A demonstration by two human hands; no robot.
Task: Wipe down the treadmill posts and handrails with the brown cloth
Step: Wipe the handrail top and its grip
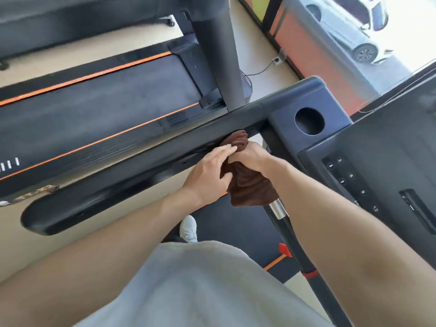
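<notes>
The brown cloth (250,185) hangs bunched below the black left handrail (132,171), where the rail meets the console. My right hand (253,155) is closed around the cloth's upper part, pressing it against the rail's inner side. My left hand (210,172) lies on the cloth from the left, fingers extended over it and thumb tucked into its fold. A thin black inner bar with a silver sleeve (278,210) runs down from under the cloth. The grey post (224,62) of the neighbouring treadmill rises behind the rail.
The console (382,166) with number buttons and a round cup holder (309,121) is on the right. A second treadmill belt with orange stripes (99,109) lies to the left. A window with a white car outside (354,31) is at the top right. My white shoe (188,228) stands below.
</notes>
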